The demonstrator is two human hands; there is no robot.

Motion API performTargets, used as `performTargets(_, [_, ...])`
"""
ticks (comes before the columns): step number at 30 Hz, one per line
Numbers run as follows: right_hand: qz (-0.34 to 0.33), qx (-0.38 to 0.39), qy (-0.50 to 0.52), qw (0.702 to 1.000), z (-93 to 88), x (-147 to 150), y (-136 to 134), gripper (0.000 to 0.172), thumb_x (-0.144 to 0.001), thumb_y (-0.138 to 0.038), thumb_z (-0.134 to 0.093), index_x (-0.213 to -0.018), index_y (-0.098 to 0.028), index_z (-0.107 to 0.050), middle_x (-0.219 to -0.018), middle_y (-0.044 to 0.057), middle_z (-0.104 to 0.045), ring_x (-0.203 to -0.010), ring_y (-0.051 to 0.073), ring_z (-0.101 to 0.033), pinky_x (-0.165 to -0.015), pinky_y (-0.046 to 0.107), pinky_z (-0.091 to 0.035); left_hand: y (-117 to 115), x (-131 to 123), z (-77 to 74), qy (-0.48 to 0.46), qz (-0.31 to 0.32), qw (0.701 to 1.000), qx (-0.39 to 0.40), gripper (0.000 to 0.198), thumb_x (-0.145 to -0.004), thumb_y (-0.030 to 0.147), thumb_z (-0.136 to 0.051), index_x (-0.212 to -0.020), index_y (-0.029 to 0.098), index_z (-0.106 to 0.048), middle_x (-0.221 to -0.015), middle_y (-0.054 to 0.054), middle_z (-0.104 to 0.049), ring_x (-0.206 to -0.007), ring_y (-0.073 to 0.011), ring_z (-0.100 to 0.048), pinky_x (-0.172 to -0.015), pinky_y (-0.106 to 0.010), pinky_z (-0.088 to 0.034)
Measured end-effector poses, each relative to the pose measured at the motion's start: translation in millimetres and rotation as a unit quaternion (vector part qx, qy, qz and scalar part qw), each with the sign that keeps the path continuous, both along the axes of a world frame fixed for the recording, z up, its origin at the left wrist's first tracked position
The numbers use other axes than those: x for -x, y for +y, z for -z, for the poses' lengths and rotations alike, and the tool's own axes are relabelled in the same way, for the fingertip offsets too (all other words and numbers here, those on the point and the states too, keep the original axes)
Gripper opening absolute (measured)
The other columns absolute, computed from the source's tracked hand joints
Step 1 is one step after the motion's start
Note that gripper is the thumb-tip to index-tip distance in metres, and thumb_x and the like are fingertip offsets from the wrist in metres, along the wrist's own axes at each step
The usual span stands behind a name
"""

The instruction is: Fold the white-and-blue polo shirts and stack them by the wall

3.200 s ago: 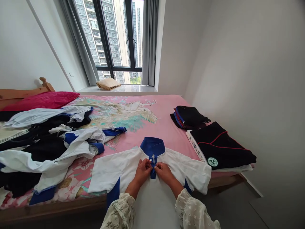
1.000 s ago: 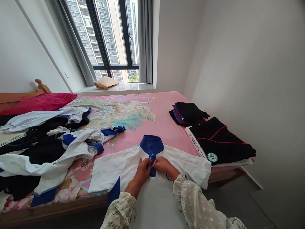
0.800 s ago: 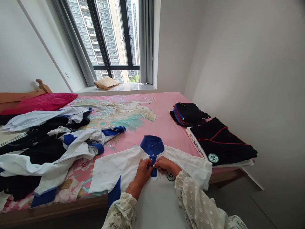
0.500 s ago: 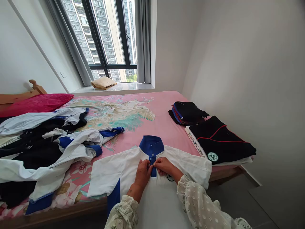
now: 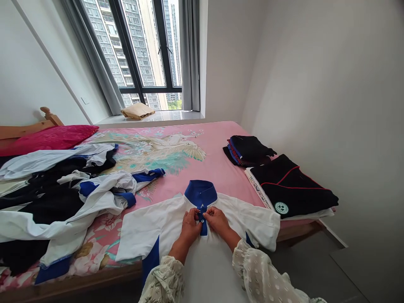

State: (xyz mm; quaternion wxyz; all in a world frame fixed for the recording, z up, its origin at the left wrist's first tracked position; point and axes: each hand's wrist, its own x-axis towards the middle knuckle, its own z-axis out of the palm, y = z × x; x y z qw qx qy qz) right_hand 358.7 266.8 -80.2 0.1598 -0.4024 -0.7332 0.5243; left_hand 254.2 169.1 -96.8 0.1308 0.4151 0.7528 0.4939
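Observation:
A white polo shirt [image 5: 206,256] with a blue collar lies spread face up, its upper part on the bed and its lower part toward me. Both hands are at its blue button placket [image 5: 203,214], just below the collar. My left hand [image 5: 191,225] pinches the placket's left edge between thumb and fingers. From the other side, my right hand [image 5: 217,221] pinches the right edge. A small white button shows on the placket between them. The fingertips partly hide the upper part of the placket.
Crumpled white, blue and black clothes [image 5: 63,202] cover the bed's left side, near a red pillow [image 5: 53,139]. Folded black garments [image 5: 293,185] and a smaller folded stack [image 5: 249,149] lie at the right edge. A beige folded cloth [image 5: 138,110] rests on the windowsill.
Both hands have moved slightly up the placket toward the collar. A button lower on the placket now shows, and the right hand no longer covers the chest badge's place in the same way.

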Motion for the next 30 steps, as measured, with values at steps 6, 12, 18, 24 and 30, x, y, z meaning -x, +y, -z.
performTargets(6, [0.055,-0.142,-0.072,0.986,-1.6,21.8,-7.8,0.025,-0.07,-0.043,-0.065,-0.079,-0.022,-0.055,-0.073,0.002,-0.064,-0.07,0.018,-0.058,-0.061,0.026,-0.033,-5.9,6.7,1.7,-0.084,-0.006,0.996,-0.04,0.016,-0.077,0.031,-0.048,-0.089,0.02,-0.049,-0.077,0.0,-0.06,-0.071,-0.0135,-0.06,-0.07,-0.028,-0.05])
performTargets(12, [0.062,-0.163,-0.067,0.982,13.0,21.5,-5.6,0.008,-0.076,-0.028,-0.055,-0.072,-0.02,-0.057,-0.071,0.003,-0.065,-0.067,0.016,-0.058,-0.06,0.024,-0.033,-0.5,5.4,0.7,-0.075,-0.028,0.996,-0.044,0.02,-0.078,0.038,-0.051,-0.087,0.02,-0.051,-0.079,-0.002,-0.064,-0.075,-0.0161,-0.063,-0.073,-0.03,-0.05])
performTargets(18, [0.061,-0.133,0.008,0.989,22.2,9.8,-5.2,0.014,-0.078,-0.028,-0.048,-0.073,-0.02,-0.059,-0.065,-0.001,-0.063,-0.058,0.013,-0.054,-0.058,0.022,-0.037,16.2,-2.7,-7.7,0.041,-0.077,0.996,0.026,0.011,-0.076,0.022,-0.053,-0.085,0.023,-0.058,-0.073,-0.001,-0.066,-0.075,-0.0206,-0.061,-0.086,-0.041,-0.04])
performTargets(24, [0.049,-0.109,0.068,0.991,27.4,6.8,0.0,0.018,-0.077,-0.032,-0.049,-0.076,-0.02,-0.061,-0.068,0.0,-0.064,-0.062,0.015,-0.055,-0.061,0.024,-0.042,25.3,-7.5,-9.4,0.101,-0.11,0.985,0.083,0.018,-0.075,0.017,-0.052,-0.093,0.022,-0.053,-0.079,-0.002,-0.067,-0.08,-0.0228,-0.063,-0.086,-0.041,-0.035])
performTargets(30, [0.041,-0.101,0.116,0.987,34.3,6.9,3.1,0.016,-0.076,-0.032,-0.05,-0.074,-0.019,-0.061,-0.076,0.002,-0.063,-0.069,0.015,-0.056,-0.068,0.025,-0.044,28.9,-8.5,-11.8,0.116,-0.111,0.982,0.098,0.015,-0.072,0.015,-0.051,-0.085,0.022,-0.051,-0.078,-0.001,-0.066,-0.078,-0.0222,-0.062,-0.083,-0.039,-0.034])
